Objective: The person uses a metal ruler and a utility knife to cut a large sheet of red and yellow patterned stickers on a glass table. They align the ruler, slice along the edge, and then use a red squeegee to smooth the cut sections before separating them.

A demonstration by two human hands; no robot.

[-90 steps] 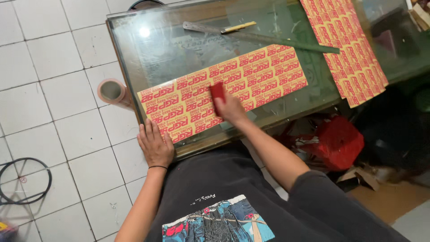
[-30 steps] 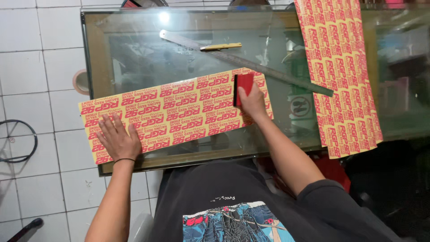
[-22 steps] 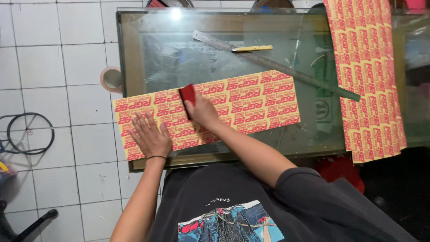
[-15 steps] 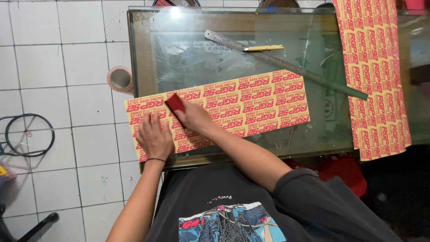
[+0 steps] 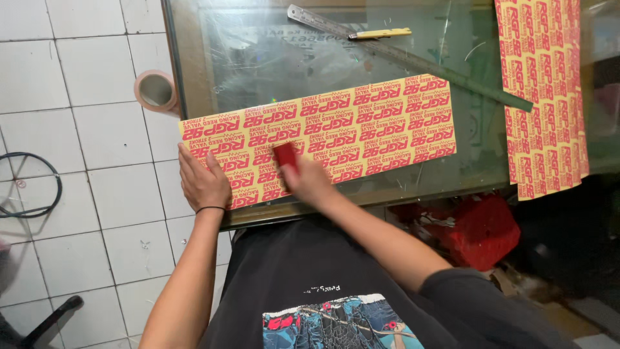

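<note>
the yellow sticker sheet [image 5: 336, 129] with red printing is lying flat on the glass surface [image 5: 258, 64], running lengthwise along the near edge, with its left end overhanging the surface's left edge. the left hand [image 5: 203, 181] is resting palm down on the left end of the sticker sheet, fingers spread flat and holding nothing. the right hand [image 5: 310, 181] is pinching a small red squeegee [image 5: 285, 155] between fingers and thumb, and is pressing its edge onto the sticker sheet just right of the left hand, in the near half of the sheet.

beyond the sticker sheet, toward the far side of the surface, a long metal ruler [image 5: 413, 59] is lying at a slant on the glass. a yellow-handled knife [image 5: 381, 32] is lying across the ruler near its left end. to the right of the sticker sheet, well apart from it, a second sticker sheet [image 5: 542, 97] of the same pattern is draping over the near edge of the surface. to the left of the sticker sheet, off the surface and just beside its left edge, a tape roll [image 5: 155, 90] is sitting above the white tiled floor [image 5: 84, 148]. below the right half of the sticker sheet, under the surface, a red bag [image 5: 481, 229] is lying on the floor.
</note>
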